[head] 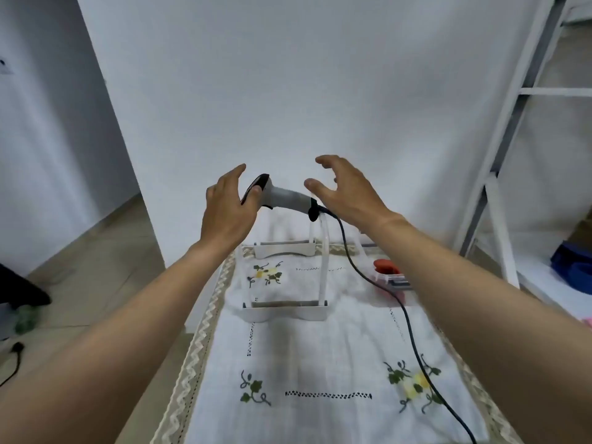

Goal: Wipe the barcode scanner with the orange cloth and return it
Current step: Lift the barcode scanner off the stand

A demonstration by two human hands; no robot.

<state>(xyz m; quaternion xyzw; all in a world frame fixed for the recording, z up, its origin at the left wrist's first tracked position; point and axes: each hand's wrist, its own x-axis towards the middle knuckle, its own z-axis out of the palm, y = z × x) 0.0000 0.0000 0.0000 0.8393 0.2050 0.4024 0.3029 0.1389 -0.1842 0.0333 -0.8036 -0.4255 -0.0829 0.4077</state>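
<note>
A grey barcode scanner with a dark head lies across the top of a clear acrylic stand at the far end of the table. Its black cable runs down over the tablecloth toward the near right. My left hand is raised just left of the scanner's head, fingers spread, thumb touching or just in front of the dark head. My right hand hovers to the right above the handle end, fingers curled apart, holding nothing. The orange cloth lies on the table's right side, partly hidden by my right forearm.
A white embroidered tablecloth with lace trim covers the table. A clear box sits next to the orange cloth. A white wall stands right behind the stand. A white metal frame rises at the right; floor lies at the left.
</note>
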